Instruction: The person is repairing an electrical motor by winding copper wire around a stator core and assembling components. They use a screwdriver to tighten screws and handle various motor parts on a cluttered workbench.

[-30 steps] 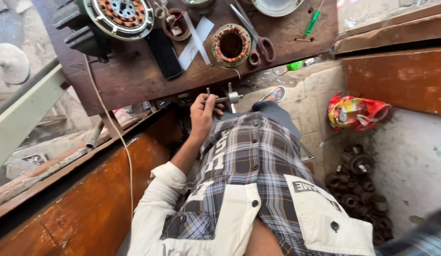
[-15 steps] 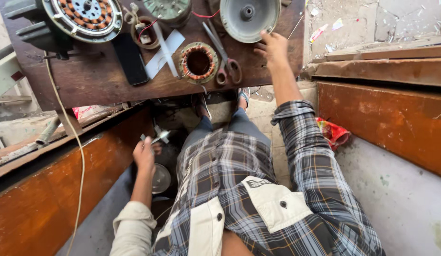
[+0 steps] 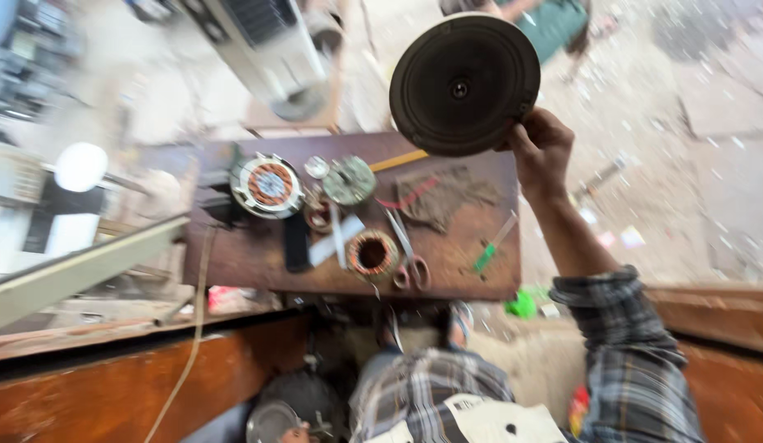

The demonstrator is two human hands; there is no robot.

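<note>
1. Motor cover (image 3: 464, 84), a dark round disc, was raised above the workbench (image 3: 480, 279), gripped at its lower right rim by the right hand (image 3: 541, 148), fingers closed on the edge.
2. Below the grip lay a cloth (image 3: 443, 197), a green screwdriver (image 3: 492, 246), scissors (image 3: 408, 254) and a copper-wound stator (image 3: 372, 254).
3. Left hand: out of sight.

right hand (image 3: 541, 148) raised high on extended arm, plaid sleeve slid to mid-forearm, fingers curled in a closed grip at the wrist-up end; left hand barely visible at bottom edge, low by the lap, state unclear.
</note>
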